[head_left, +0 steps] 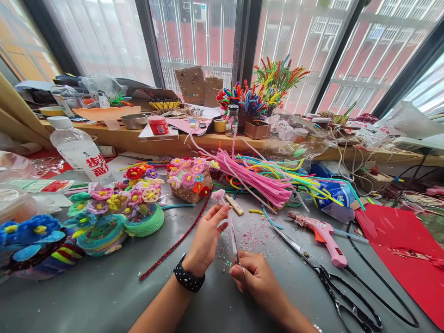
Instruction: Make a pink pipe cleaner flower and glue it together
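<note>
My left hand [208, 233], with a black dotted watch on its wrist, is closed in a pinch on a pale pink pipe cleaner [232, 229]. Its lower length hangs between my hands. Just above the fingertips shows a fluffy pink tuft [218, 195]; whether it joins the held piece is unclear. Fingers of my right hand [255, 275] wrap around small scissors [237, 252], whose blades point up along the pipe cleaner. Pink and glittery bits [255, 238] lie scattered on the grey table [114, 291] beyond my right hand.
To the right lie large black-handled scissors [321, 268], a pink glue gun [322, 233] and red sheets [402, 259]. Pink pipe cleaners [256, 180] are bundled ahead. Left are flower-topped baskets [144, 222], a dark red tinsel stem [176, 245] and a water bottle [79, 150].
</note>
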Available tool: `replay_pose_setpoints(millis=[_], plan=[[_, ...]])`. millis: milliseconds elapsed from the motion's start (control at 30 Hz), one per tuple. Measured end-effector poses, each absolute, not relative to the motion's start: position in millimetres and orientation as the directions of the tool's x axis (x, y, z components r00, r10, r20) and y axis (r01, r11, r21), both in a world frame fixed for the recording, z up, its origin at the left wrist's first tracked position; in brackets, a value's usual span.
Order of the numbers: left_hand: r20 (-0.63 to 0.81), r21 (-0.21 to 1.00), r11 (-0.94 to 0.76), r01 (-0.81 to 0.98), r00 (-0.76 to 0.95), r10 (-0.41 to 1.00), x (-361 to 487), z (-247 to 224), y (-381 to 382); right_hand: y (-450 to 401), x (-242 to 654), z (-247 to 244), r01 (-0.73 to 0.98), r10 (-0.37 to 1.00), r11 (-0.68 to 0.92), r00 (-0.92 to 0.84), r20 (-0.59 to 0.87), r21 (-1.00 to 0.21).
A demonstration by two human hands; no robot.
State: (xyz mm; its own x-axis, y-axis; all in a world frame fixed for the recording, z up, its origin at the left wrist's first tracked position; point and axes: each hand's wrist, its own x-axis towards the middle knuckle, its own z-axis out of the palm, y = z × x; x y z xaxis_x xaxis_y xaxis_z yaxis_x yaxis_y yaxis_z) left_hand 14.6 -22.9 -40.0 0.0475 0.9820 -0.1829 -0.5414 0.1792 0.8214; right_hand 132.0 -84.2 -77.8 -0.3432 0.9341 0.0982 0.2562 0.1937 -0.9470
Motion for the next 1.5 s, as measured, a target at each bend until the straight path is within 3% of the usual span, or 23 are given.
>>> replay_pose_setpoints(millis=[200,733,900,1200,1400,1500], plan=[[-0.192,0.807,0.175,-0.564,0.029,0.981,12.5,-40.2,-22.1,-84.4,128.5,-76.8,0.291,0.955,0.194,-0.274,0.113,-0.937],[-0.138,0.870,0.212,-0.445,0.193,0.972,14.4,-35.6,-27.4,-80.4,135.7,-72.6,0.187,0.852,0.292,-0.496,0.166,-0.938],[-0.148,0.878,0.206,-0.432,0.165,0.975,14.9,-35.5,-26.7,-80.5,136.0,-72.0,0.198,0.883,0.246,-0.449,0.136,-0.949],[-0.138,0.843,0.187,-0.504,0.132,0.981,14.5,-37.5,-24.0,-82.5,133.8,-70.6,0.399,0.965,0.147,-0.258,0.043,-0.905],[-0.149,0.853,0.191,-0.486,0.125,0.981,14.5,-36.9,-24.0,-80.1,136.4,-63.0,0.322,0.888,0.274,-0.447,0.110,-0.906],[-0.137,0.854,0.186,-0.486,0.134,0.981,14.1,-37.7,-23.7,-80.6,138.7,-60.8,0.290,0.858,0.265,-0.506,0.088,-0.920]])
